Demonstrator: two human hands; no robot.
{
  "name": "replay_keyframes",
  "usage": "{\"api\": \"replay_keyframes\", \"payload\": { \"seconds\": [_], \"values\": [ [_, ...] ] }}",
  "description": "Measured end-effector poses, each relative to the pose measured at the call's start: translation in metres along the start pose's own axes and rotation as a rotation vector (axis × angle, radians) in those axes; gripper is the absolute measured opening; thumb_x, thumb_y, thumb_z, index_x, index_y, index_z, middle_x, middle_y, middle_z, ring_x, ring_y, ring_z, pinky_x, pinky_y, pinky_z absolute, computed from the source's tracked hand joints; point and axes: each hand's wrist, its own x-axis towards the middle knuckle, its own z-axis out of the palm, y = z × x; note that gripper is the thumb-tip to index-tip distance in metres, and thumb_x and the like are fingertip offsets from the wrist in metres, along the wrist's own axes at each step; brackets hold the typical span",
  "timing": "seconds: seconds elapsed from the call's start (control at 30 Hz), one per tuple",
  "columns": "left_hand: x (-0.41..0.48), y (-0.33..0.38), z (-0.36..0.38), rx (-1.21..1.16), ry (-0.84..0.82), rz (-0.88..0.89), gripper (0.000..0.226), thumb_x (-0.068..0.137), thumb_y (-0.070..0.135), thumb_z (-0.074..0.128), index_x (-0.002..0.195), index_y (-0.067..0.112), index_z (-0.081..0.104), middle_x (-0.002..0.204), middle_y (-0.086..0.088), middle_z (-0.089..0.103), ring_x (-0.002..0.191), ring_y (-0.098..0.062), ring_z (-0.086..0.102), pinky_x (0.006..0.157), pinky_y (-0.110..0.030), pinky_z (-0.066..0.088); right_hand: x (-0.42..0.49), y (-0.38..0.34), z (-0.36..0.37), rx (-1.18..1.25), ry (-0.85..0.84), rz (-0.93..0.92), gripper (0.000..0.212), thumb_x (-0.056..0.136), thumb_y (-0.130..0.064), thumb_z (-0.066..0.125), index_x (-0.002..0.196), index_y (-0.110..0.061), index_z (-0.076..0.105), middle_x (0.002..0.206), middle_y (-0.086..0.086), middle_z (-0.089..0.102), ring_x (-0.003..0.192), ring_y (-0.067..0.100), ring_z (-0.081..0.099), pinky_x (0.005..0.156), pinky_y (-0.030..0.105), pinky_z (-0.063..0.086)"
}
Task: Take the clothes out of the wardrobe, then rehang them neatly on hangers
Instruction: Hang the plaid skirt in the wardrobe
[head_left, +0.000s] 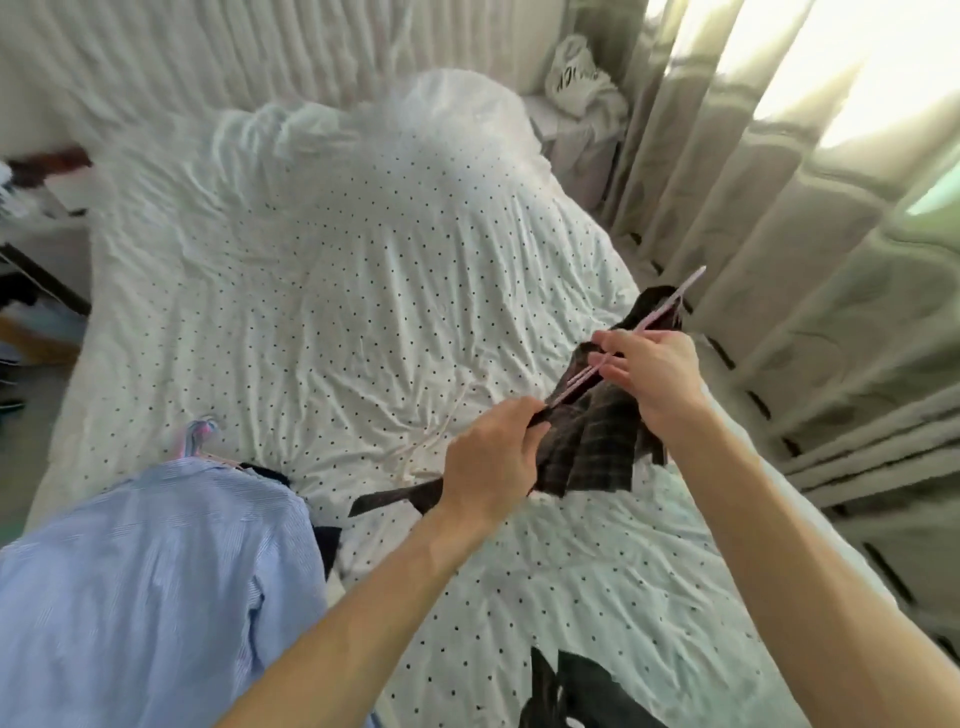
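The left hand (491, 457) grips the dark plaid pleated garment (592, 441); the right hand (649, 379) seemingly pinches the thin pink plastic hanger (660, 317), both held between them above the dotted white bed sheet (337, 286).

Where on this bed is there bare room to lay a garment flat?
Widest bare patch: the middle of the duvet, between pillow, shirt and left hand. A narrower strip runs between shirt and dark clothes at the bottom edge. Crowded: by the curtain, where the left hand grips the garment and the right hand the hanger.
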Motion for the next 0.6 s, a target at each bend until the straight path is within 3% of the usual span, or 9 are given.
{"api": "replay_keyframes", "payload": {
  "seconds": [0.13,0.2,0.27,0.33,0.5,0.6],
  "values": [
    [-0.04,0.036,-0.002,0.004,0.042,0.164,0.022,0.102,0.039,0.042,0.111,0.024,0.055,0.084,0.005,0.061,0.066,-0.015,0.06,0.048,-0.029,0.048,-0.044,-0.017,-0.029,-0.038,0.094,-0.124,0.009,0.085,-0.007,0.074,0.081,-0.001,0.068,0.066,0.005,0.064,0.059,0.01,0.068,0.048,0.015,0.047],
    [-0.061,0.051,-0.003,-0.053,-0.08,0.251,0.023,0.103,0.04,0.037,0.116,0.026,0.05,0.089,0.005,0.06,0.073,-0.016,0.06,0.056,-0.036,0.053,-0.067,-0.02,-0.046,-0.1,0.123,-0.17,0.003,0.086,-0.005,0.07,0.084,-0.006,0.072,0.068,-0.003,0.068,0.052,0.004,0.061,0.051,0.016,0.046],
    [-0.069,0.06,-0.011,-0.082,-0.222,0.372,0.022,0.101,0.037,0.041,0.121,0.031,0.048,0.094,0.005,0.058,0.083,-0.016,0.058,0.067,-0.038,0.053,-0.085,-0.022,-0.069,-0.108,0.143,-0.184,0.017,0.083,-0.003,0.066,0.078,-0.016,0.075,0.073,-0.005,0.073,0.059,0.009,0.06,0.064,0.024,0.049],
    [-0.059,0.067,-0.028,-0.079,-0.203,0.451,0.03,0.098,0.035,0.05,0.128,0.031,0.05,0.104,0.005,0.059,0.093,-0.017,0.058,0.076,-0.039,0.054,-0.106,-0.024,-0.097,-0.101,0.174,-0.189,0.025,0.079,0.003,0.06,0.073,-0.015,0.075,0.078,0.003,0.075,0.068,0.014,0.06,0.068,0.03,0.051],
    [0.011,0.1,-0.074,0.047,0.057,0.482,0.052,0.095,0.037,0.06,0.142,0.018,0.047,0.134,-0.004,0.052,0.121,-0.023,0.049,0.101,-0.043,0.048,-0.171,-0.04,-0.172,0.045,0.275,-0.209,0.039,0.085,0.025,0.029,0.074,-0.002,0.056,0.078,0.019,0.058,0.048,0.01,0.055,0.046,0.018,0.045],
    [0.035,0.148,-0.08,0.103,0.001,0.575,0.06,0.097,0.044,0.057,0.15,0.019,0.04,0.146,-0.004,0.048,0.134,-0.025,0.042,0.11,-0.044,0.039,-0.207,-0.033,-0.221,-0.031,0.337,-0.209,0.041,0.084,0.025,0.026,0.074,0.001,0.056,0.069,0.016,0.059,0.042,0.006,0.054,0.039,0.015,0.041]
  ]
}}
